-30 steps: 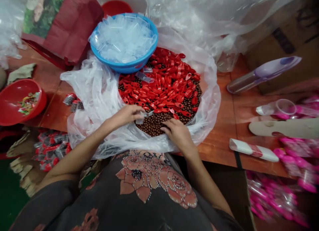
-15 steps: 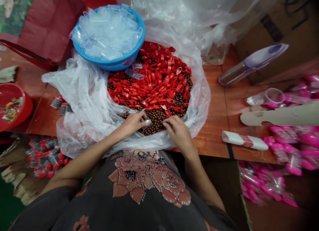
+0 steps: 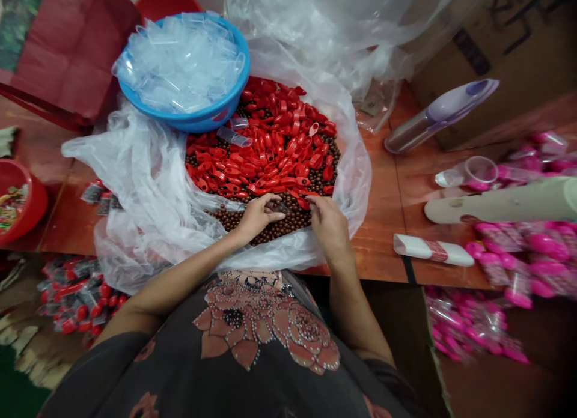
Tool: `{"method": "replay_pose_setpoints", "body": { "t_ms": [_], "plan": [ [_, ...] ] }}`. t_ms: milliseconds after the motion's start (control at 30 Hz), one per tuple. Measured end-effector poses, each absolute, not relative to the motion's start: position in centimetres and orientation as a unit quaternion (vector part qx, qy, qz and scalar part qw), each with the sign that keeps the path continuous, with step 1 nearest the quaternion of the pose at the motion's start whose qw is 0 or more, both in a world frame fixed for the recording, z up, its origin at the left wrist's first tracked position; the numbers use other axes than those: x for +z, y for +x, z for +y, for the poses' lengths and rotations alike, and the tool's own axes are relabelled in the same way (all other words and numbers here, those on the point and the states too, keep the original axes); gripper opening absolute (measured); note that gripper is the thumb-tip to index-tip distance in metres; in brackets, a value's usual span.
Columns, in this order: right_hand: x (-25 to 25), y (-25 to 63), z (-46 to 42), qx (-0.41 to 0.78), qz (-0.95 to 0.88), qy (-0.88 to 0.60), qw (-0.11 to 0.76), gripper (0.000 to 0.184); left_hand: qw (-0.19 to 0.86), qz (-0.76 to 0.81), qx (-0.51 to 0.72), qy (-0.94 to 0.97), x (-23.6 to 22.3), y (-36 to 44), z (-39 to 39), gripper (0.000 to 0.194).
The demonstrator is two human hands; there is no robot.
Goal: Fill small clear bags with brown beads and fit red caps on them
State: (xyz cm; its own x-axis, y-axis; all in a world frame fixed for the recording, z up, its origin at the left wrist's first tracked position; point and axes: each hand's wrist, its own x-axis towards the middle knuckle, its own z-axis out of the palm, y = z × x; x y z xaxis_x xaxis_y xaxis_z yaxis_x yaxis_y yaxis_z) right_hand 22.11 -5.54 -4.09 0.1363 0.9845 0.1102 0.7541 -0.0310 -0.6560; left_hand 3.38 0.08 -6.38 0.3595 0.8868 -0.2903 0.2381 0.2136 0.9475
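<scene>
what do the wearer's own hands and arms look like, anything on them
The left hand and right hand are ungloved, with no watch or bracelet visible. The forearms are uncovered; dark grey short sleeves match the top, which has dusty-pink flowers edged with pale dots.

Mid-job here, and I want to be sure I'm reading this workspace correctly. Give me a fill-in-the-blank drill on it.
The bowl heaped with clear tubes is coloured ____.
The small plastic pieces spread in front of that bowl are mostly coloured ____.
Both the left hand and the right hand are at the round beads, whose colour is ____.
The cardboard box is on the person's ____ side.
Missing words: blue; red; brown; right.
</scene>
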Motion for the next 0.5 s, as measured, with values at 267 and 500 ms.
{"method": "replay_pose_setpoints", "body": {
  "t_ms": [267, 500],
  "plan": [
    [-4.6, 21.8, -4.8, 0.200, -0.647, -0.671, 0.301, 0.035, 0.705, 0.439, 0.303, 0.467, -7.0, 2.3, 0.2, 0.049],
    [-4.5, 21.4, -4.4, 0.195, -0.656, -0.677, 0.272, 0.033, 0.643, 0.506, 0.220, 0.531, -6.8, 1.1, 0.2, 0.039]
  ]
}}
